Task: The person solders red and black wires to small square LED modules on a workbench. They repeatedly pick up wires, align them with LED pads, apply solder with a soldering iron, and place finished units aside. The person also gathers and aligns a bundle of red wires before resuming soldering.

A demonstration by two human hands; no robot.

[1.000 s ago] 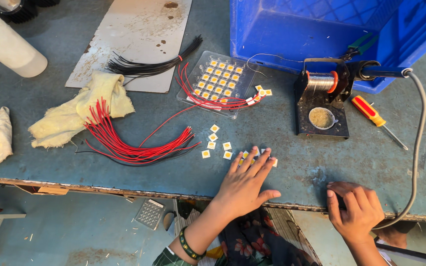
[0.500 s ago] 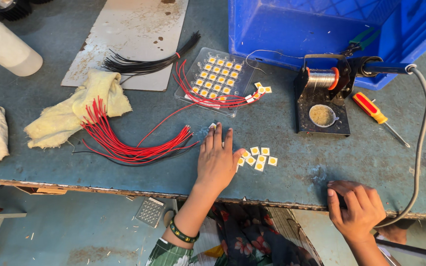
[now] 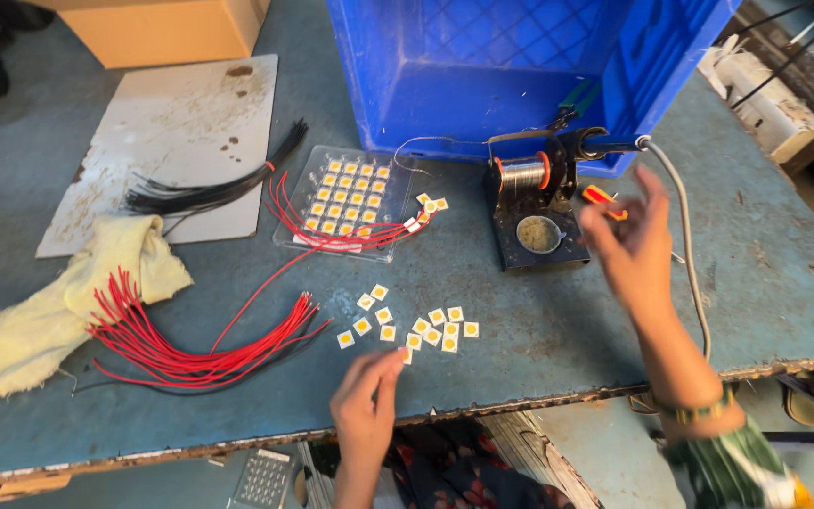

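My left hand [image 3: 365, 405] lies low at the table's front edge, fingers close together, their tips touching the nearest of several small yellow-and-white square chips [image 3: 426, 330] scattered on the blue-grey table [image 3: 520, 320]. It holds nothing that I can see. My right hand [image 3: 628, 240] is raised and blurred, fingers spread and holding nothing. It hovers just right of the black soldering stand [image 3: 534, 236] with its solder spool [image 3: 523, 174], close to an orange-handled screwdriver [image 3: 600, 196].
A clear tray of more chips [image 3: 346, 198] lies behind the loose ones. Bundled red wires [image 3: 181, 349], black wires [image 3: 209, 193] and a yellow cloth [image 3: 68, 302] are at left. A blue crate [image 3: 520, 66] stands behind. A grey cable [image 3: 690, 245] runs off the right.
My left hand pulled back from the chips toward the table edge. My right hand rose from the front edge up to the soldering stand. The view moved closer.
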